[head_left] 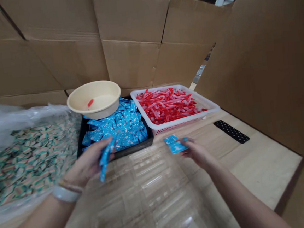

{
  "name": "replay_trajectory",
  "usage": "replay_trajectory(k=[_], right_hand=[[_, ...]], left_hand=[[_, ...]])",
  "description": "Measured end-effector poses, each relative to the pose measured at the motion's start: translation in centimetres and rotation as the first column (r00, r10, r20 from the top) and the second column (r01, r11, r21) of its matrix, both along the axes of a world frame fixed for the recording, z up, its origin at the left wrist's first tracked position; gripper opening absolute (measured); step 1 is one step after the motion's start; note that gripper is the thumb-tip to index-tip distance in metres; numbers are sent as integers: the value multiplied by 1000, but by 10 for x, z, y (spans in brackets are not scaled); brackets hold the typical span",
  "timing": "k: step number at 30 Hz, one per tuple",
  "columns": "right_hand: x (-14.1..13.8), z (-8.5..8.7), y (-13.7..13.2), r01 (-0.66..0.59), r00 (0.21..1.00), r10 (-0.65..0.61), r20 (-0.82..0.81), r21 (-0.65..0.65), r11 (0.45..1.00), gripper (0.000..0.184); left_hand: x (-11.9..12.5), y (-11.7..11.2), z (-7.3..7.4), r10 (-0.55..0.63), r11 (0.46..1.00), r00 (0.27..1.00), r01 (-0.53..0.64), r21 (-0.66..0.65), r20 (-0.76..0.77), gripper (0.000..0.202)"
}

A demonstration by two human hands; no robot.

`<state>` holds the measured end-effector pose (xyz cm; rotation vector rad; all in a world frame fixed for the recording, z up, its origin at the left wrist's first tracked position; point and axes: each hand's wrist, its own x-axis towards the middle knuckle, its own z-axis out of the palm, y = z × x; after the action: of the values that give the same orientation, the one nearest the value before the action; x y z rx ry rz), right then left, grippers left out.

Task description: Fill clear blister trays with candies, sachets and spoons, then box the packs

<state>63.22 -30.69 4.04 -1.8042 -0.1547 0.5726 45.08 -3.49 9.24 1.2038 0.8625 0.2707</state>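
The left hand (88, 165) curls loosely around a strip of blue sachets (105, 159) just before the black tray (143, 142), while the right hand (196, 153) pinches a pair of joined blue sachets (176, 144) (fingertips closed on its edge) above a clear plastic blister sheet (147, 185).

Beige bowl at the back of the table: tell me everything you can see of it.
The beige bowl is round and open, with a thick rolled rim and a smooth plastic look. One small red stick lies inside it. It sits tilted slightly, apparently resting on the blue sachets at the back of the black tray, with a cardboard wall behind it. No hand touches it.
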Motion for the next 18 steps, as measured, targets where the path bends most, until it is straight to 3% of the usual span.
replay_trajectory(k=[2, 5, 7, 10, 12, 14, 16, 18], right_hand=[[-25, -8, 36, -129, 974, 143, 173, -89, 988, 22], [-52, -15, 78, -167, 942, 205, 266, -160, 973, 19], [-66, -12, 85, -128, 918, 189, 348, -192, 973, 22], [-94, -1, 76, -98, 865, 173, 472, -179, 979, 33], [-119, 4, 67, -267, 909, 283, 306, -95, 959, 36], [-143, 3, 65, -445, 895, 447, -11, 65, 893, 35], [-160, -4, 73, -447, 859, 476, -190, 176, 877, 34], [-167, -12, 92, -329, 926, 351, -136, 163, 930, 33]], left_hand=[[-15, -30, -9, -100, 987, 995, 102, -122, 25, 16], [-38, -55, -20, -167, 961, 983, 180, -209, 81, 22], [-55, -60, -24, -194, 952, 977, 208, -226, 85, 26], [-79, -62, -26, -265, 935, 961, 275, -223, 75, 32], [-93, -67, -26, -357, 902, 928, 372, -218, 108, 33], [-107, -72, -27, -419, 876, 897, 441, -197, 144, 30], [-121, -73, -29, -388, 898, 914, 404, -174, 122, 25], [-136, -69, -32, -218, 959, 975, 223, -178, 48, 20]])
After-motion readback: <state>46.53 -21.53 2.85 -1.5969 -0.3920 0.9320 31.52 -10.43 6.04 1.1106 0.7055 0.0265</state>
